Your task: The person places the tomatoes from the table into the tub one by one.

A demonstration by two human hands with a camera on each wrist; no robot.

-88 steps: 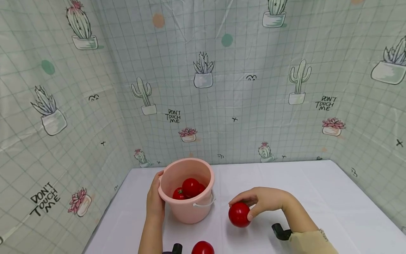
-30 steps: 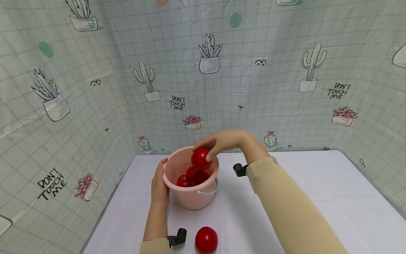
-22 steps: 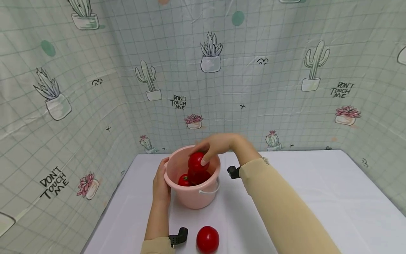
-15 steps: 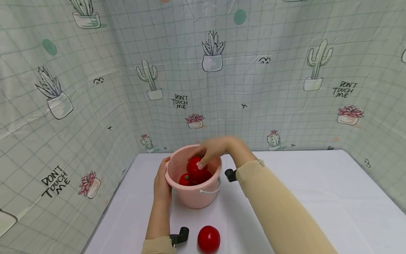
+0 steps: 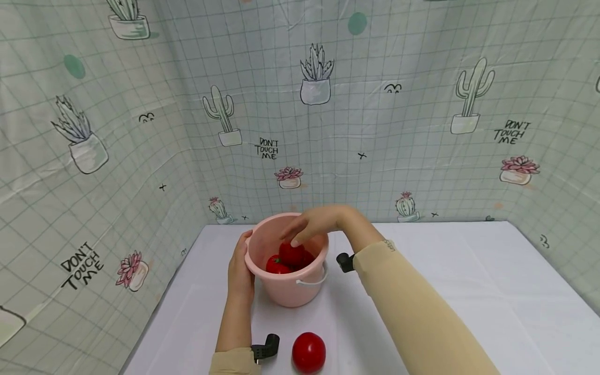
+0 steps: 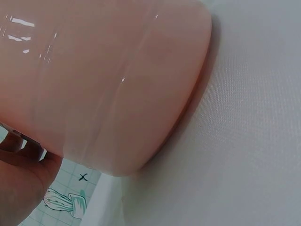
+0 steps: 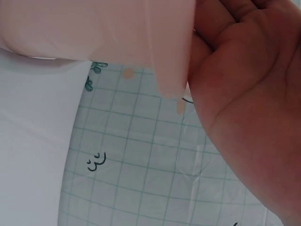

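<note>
A pink bucket (image 5: 287,291) stands upright on the white table, with several red tomatoes inside; one tomato (image 5: 277,264) shows a green calyx. My left hand (image 5: 241,271) grips the bucket's left side at the rim; in the left wrist view its fingers (image 6: 28,150) bend against the wall. Over the bucket's mouth, my right hand (image 5: 321,220) reaches in from the right, its loosened fingers just above the topmost tomato (image 5: 292,255). In the right wrist view, the palm (image 7: 249,89) is beside the rim and the fingers pass behind it. Another tomato (image 5: 308,352) lies on the table in front.
The white table (image 5: 445,291) extends to the right of the bucket. A grey-green grid cloth (image 5: 356,125) printed with potted cacti encloses the back and sides. The bucket's white handle (image 5: 311,282) hangs at its right front.
My right hand has carried a tomato from the table into the bucket, lowered it onto the others and loosened its fingers. The left hand has stayed on the bucket; the head view has shifted slightly.
</note>
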